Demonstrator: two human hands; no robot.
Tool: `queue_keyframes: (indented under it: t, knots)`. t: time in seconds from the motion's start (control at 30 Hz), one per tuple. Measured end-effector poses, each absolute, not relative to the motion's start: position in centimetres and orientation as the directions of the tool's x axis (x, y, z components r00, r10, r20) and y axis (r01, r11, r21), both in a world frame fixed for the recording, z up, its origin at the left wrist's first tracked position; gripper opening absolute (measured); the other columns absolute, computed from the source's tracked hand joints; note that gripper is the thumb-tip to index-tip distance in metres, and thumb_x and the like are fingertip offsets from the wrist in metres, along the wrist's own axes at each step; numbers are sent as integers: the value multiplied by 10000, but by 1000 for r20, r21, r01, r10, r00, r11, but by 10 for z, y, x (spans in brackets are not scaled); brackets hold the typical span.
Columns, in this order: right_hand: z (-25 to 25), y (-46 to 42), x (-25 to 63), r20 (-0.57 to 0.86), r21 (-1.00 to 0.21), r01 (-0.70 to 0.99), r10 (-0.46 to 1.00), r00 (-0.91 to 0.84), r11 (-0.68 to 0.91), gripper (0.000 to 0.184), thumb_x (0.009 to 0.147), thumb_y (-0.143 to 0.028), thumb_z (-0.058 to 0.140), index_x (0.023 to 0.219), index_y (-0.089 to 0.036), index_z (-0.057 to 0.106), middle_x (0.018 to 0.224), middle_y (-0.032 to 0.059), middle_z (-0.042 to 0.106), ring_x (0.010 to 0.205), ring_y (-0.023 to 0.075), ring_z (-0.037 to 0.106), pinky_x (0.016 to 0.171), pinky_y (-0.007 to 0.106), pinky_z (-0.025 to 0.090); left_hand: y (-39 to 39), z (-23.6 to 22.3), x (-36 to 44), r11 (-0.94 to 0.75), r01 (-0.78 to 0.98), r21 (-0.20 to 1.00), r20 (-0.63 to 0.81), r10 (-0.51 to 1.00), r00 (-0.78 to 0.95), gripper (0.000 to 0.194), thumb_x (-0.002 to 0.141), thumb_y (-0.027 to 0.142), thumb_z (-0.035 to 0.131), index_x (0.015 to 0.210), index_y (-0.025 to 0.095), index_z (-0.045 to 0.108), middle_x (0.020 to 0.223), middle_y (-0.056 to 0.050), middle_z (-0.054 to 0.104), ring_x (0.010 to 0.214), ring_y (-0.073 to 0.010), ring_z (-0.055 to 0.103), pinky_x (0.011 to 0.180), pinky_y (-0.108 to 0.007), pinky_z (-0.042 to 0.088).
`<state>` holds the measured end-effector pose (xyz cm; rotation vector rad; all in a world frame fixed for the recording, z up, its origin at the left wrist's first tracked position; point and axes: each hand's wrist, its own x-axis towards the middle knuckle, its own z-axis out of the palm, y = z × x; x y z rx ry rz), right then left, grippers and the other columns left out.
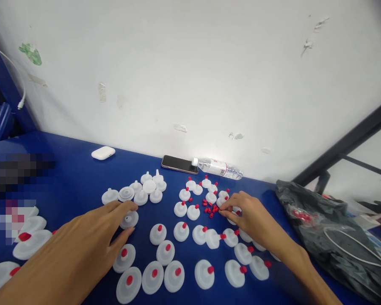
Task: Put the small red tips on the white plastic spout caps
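Observation:
My left hand (97, 231) has its thumb and fingers around the rim of a round white plastic lid (129, 220) with a small central spout and no red cap on it. At the edge of a small pile of red caps (211, 209), my right hand (246, 216) pinches with thumb and forefinger at a red cap, largely covered by the fingertips. Bare white lids (141, 197) cluster beyond my left hand. Many similar lids with red caps on their spouts (174, 276) stand across the middle and front, some partly under my right hand and wrist.
Against the white wall lie a phone (179, 164) and a clear bottle (220, 167) on its side. A white earbud case (103, 153) sits at the back left of the blue table (70, 169). To the right is a dark plastic bag (324, 237) with a white cable over it.

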<state>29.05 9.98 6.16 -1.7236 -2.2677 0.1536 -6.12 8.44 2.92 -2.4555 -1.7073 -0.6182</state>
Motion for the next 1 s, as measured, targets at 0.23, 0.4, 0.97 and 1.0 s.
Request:
queue_keyframes:
  t: [0.23, 0.4, 0.97, 1.0]
  knots:
    - [69, 94, 286, 268, -395, 887, 954, -138, 239, 186, 987, -401, 503, 902, -270, 603, 839, -4, 742, 706, 199, 668, 635, 336, 491, 76, 43, -45, -331, 915, 228, 391, 892, 225, 394, 954, 410, 329, 1246, 283, 562, 1237, -80, 685, 946, -312, 748, 796, -499, 620]
    - [73, 83, 269, 377, -664, 694, 926, -10, 278, 170, 907, -420, 657, 987, -280, 600, 837, -10, 752, 764, 207, 700, 645, 314, 529, 74, 50, -33, -428, 882, 195, 590, 770, 243, 425, 884, 514, 468, 1240, 332, 613, 1158, -61, 751, 1118, -377, 679, 835, -522, 619]
    - [65, 49, 214, 460, -813, 211, 821, -337, 542, 372, 684, -219, 870, 944, -473, 790, 820, -56, 808, 673, 211, 736, 600, 312, 585, 47, 35, -2, -781, 617, 98, 759, 460, 461, 396, 871, 182, 503, 1230, 314, 607, 1006, 23, 787, 841, -237, 729, 682, -387, 671]
    - [66, 49, 214, 462, -809, 215, 817, -344, 547, 383, 683, -222, 870, 947, -487, 787, 826, -63, 811, 669, 211, 739, 604, 317, 581, 47, 35, -1, -785, 613, 91, 766, 448, 460, 375, 869, 176, 511, 1203, 305, 621, 995, 25, 791, 840, -238, 728, 679, -379, 671]
